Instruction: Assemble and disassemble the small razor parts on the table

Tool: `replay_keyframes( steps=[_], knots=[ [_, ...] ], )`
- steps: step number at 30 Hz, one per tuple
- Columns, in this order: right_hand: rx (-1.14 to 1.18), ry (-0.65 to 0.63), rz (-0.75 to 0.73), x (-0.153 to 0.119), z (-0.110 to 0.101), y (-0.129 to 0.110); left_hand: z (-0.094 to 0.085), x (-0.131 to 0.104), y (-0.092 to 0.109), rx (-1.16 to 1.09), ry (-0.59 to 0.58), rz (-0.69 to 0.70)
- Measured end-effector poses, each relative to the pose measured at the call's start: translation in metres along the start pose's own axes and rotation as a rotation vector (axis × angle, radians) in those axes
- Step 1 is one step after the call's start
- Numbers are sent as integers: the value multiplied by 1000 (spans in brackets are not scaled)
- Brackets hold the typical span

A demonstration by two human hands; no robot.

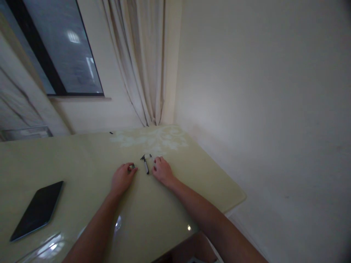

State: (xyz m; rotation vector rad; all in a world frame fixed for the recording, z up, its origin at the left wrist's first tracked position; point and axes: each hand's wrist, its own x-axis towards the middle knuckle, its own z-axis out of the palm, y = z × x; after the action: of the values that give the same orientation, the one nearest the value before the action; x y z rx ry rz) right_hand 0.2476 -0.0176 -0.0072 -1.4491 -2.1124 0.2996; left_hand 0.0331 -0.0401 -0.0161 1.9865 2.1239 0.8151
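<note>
On the pale yellow-green table (93,164), a small razor-like tool (146,164) with a dark head and a grey and black handle lies between my hands. To its left, my left hand (123,178) is closed, thumb and fingers around a small dark object (132,167) whose shape is hard to make out. My right hand (161,170) rests just right of the tool, its fingers bent around the near end of a slim clear item with a dark tip (150,156).
A black tablet (38,210) lies at the left of the table. Near the back edge is a tiny dark piece (111,133). Curtains (139,62) and a window (63,44) stand behind, and a bare wall (260,109) borders the table's right side.
</note>
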Motion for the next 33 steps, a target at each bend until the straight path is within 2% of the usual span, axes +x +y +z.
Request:
replay_keyframes(
  steps=[4, 8, 11, 13, 17, 19, 22, 24, 26, 28, 31, 33],
  knots=[
    [116, -27, -56, -7, -13, 10, -1, 0, -2, -12, 11, -4],
    [326, -56, -82, -18, -29, 32, -7, -4, 2, -7, 26, 13],
    [523, 35, -18, -23, -33, 45, -11, -14, 23, 98, 13, 80],
    [614, 104, 38, -23, -32, 48, -11, -23, 43, 182, -46, 101],
    [663, 102, 23, -20, -31, 44, -5, -33, 79, 322, -141, 9],
    [667, 91, 24, -19, -31, 41, -3, -33, 84, 354, -171, 5],
    [683, 72, 42, -19, -34, 39, -5, -30, 83, 375, -200, -22],
    [710, 54, 44, -19, -36, 38, -7, -31, 82, 365, -160, -32],
    [792, 24, 57, -19, -37, 35, -8, -38, 86, 316, -72, 21],
    [951, -28, 95, -20, -38, 30, -7, -48, 93, 227, -33, 133],
    [1243, -122, 142, -23, -42, 23, -1, -64, 105, 40, -133, 329],
    [1374, -161, 133, -27, -48, 19, 1, -70, 108, -100, -180, 393]
  ],
)
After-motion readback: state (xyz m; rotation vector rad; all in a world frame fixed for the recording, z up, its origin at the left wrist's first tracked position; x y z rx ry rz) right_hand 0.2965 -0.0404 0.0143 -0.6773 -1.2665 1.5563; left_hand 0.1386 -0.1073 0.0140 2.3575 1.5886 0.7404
